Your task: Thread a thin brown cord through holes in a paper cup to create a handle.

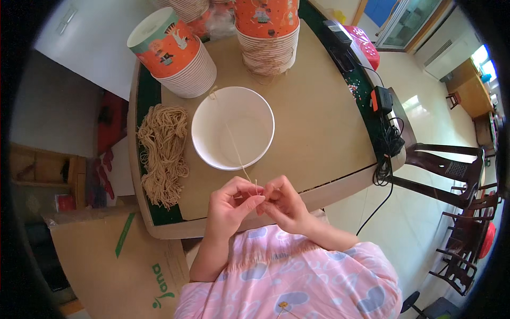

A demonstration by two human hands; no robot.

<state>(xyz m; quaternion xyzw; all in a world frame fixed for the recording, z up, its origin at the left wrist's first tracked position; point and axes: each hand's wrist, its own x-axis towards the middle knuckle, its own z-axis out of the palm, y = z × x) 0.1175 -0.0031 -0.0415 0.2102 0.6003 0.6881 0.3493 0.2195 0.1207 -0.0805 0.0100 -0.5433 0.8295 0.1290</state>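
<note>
My left hand (231,204) and my right hand (287,204) meet at the table's near edge, their fingertips pinched close together on the end of a thin beige string (235,146). That string runs away from my fingers, across the mouth of a white paper bucket (201,127), to its far rim, where a bit of it sticks up. The bucket stands with its opening toward me, just beyond my hands. To its left lies a bundle of cut beige strings (163,154). My fingertips hide the exact shape of the string's end.
A tilted stack of orange-printed paper buckets (183,64) stands at the far left of the table (324,122), and a taller stack (268,48) is behind the bucket. Black cables and an adapter (382,101) line the right edge. A cardboard box (101,260) sits lower left; a dark chair (446,170) stands right.
</note>
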